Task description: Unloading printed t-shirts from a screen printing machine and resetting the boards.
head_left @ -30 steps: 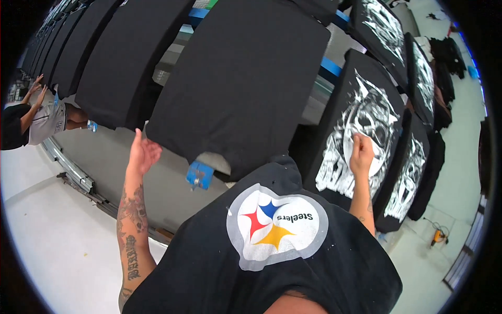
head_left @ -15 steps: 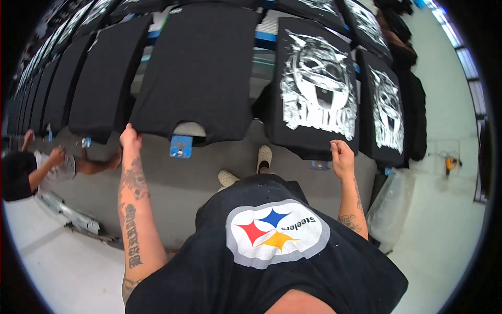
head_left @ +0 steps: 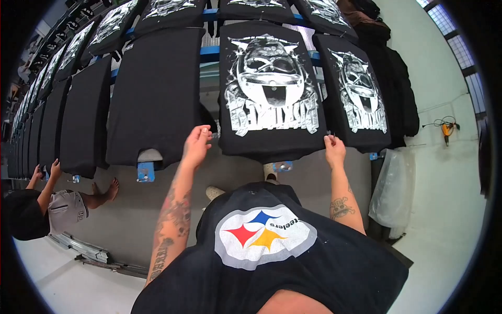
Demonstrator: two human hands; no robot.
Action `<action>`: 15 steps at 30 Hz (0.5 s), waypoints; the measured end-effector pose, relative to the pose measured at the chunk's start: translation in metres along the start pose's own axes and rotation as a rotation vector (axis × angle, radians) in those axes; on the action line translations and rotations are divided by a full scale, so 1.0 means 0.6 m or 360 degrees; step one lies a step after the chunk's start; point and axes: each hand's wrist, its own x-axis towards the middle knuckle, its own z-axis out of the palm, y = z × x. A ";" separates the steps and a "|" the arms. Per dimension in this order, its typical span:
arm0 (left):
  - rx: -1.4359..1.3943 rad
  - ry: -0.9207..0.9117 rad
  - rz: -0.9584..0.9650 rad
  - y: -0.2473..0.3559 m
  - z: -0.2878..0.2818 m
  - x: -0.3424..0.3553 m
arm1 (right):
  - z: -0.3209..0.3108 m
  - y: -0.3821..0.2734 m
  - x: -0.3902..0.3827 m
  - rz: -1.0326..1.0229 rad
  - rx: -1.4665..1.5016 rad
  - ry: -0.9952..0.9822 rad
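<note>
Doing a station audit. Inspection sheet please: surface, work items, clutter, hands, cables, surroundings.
Surface: grey board showing at a neckline; blue bracket below it.
Work items: printed black shirt spread out, design showing; plain black shirt left of it.
Clutter: translucent plastic sheet at right; orange tool farther right.
Hands: left hand between the two shirts' near ends; right hand by the printed shirt's near right corner; contact unclear for both.
Cables: thin dark cable beside the orange tool.
Surroundings: co-worker at left; windows upper right.
</note>
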 end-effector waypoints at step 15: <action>0.1100 0.0882 0.0173 0.007 0.155 0.007 | -0.067 0.047 0.147 -0.0232 -0.0198 -0.1060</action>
